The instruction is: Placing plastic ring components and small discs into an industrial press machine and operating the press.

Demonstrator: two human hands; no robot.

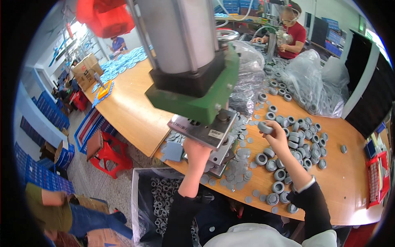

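Observation:
My right hand (277,136) is raised over the table, its fingers closed round a small grey ring-shaped wheel (265,127). My left hand (196,152) reaches in under the steel plate (201,128) of a green bench press (193,101); the plate hides its fingers, so I cannot see what they touch. A grey block (173,151) stands beside that hand, left of the press. Many flat grey discs (236,173) lie scattered at the foot of the press. To the right, below my right hand, spreads a loose heap of similar grey wheels (301,136).
Clear plastic bags (310,80) stand at the back of the wooden table (341,181). A red basket (377,179) is at the right edge. Below left sits a lined bin (138,193) of grey parts, near a red stool (111,158). A person in red (295,39) works opposite; another person (53,210) is at lower left.

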